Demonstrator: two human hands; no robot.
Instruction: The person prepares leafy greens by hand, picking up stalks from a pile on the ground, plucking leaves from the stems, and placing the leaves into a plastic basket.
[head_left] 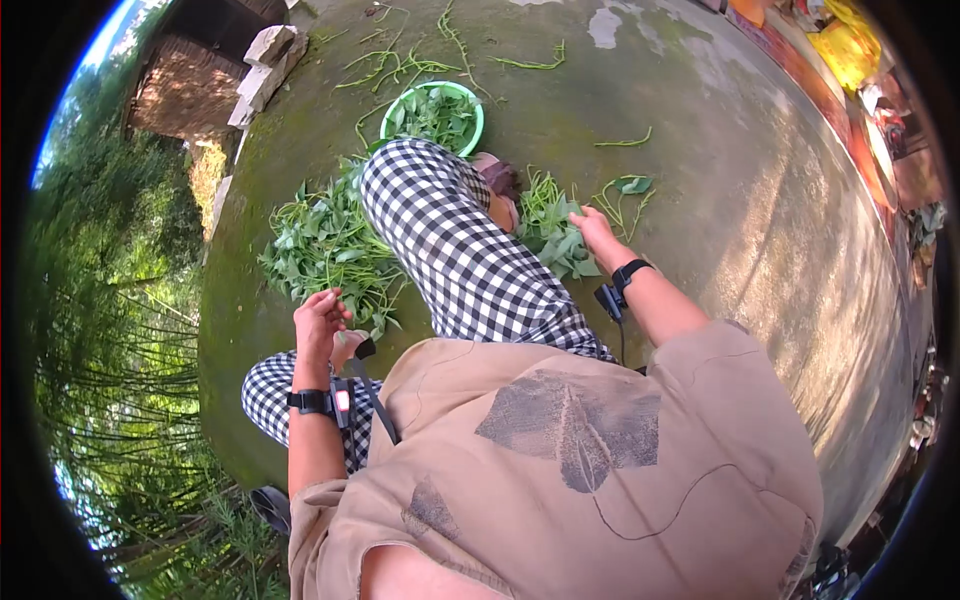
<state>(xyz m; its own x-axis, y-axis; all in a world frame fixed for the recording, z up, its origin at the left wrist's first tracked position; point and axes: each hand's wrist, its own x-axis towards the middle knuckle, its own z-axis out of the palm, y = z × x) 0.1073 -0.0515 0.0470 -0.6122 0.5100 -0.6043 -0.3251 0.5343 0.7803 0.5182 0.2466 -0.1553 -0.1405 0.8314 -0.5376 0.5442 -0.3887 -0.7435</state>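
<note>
Leg (450, 240) separates two greens piles (335, 245), basin (479, 122) beyond; left hand (319, 318) has grip pressed together, right hand's (597, 232) grip unclear.

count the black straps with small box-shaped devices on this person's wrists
2: one black strap sits just behind the bare left hand, another black strap just behind the bare right hand. Neither wrist is hidden.

An outdoor yard: sunlit hard ground (720, 160), dense greenery (115, 240), pale blocks (265, 70) alongside.
</note>
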